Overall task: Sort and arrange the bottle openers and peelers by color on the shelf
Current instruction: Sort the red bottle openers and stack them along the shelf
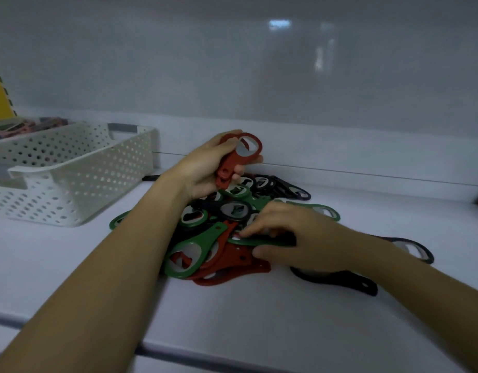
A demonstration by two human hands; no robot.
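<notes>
A white perforated plastic basket [71,168] sits left of the heap of red, green and black flat bottle openers [205,254], which lies mid-shelf on the white shelf [259,319], back from its front edge. The left hand [203,170], raised above the heap, grips stacked red openers [239,157]. The right hand [289,235], low, pinches a green opener [259,241] on the heap.

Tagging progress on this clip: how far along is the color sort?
Early. Done: left hand holds a few red bottle openers. In hand: right hand pinches a green bottle opener in the pile. Left: the mixed red, green and black pile on the shelf; contents of the white basket are blurred.
</notes>
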